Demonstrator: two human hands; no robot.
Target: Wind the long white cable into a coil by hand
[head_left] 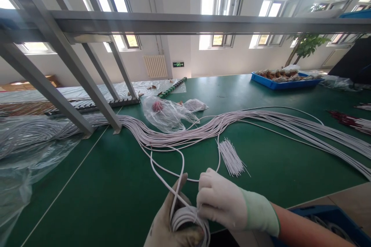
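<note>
Down at the near edge of the green table (87, 200), both gloved hands are busy with a thin white cable: the left hand (171, 229) has its grip curled round a small coil (188, 218) of it, fingers wrapped about the turns, while the right hand (222, 200) has its grip pressed together, pinching the cable just where it meets the coil. From there the free strand (162, 171) loops up across the table and runs back to the long bundle of white cables (261, 121) that sweeps from left to right. I judge the cable light, limp and somewhat springy, so the turns would tend to loosen unless held at the coil itself; its smooth jacket may slip in gloves, so a hold close to the winding looks soundest, with the strand led between thumb and finger. Just beyond the right hand lies a small fan of short white pieces (231, 158), near enough for the trailing loop to drag across it. Farther off sit a crumpled clear bag (166, 115) with something pink inside, loose plastic sheeting (26, 158) on the left, a grey metal frame (95, 96) whose legs stand over the bundle, and a blue tray (285, 79) at the far right. A blue bin (333, 220) sits beside the right forearm, below the table edge.
</note>
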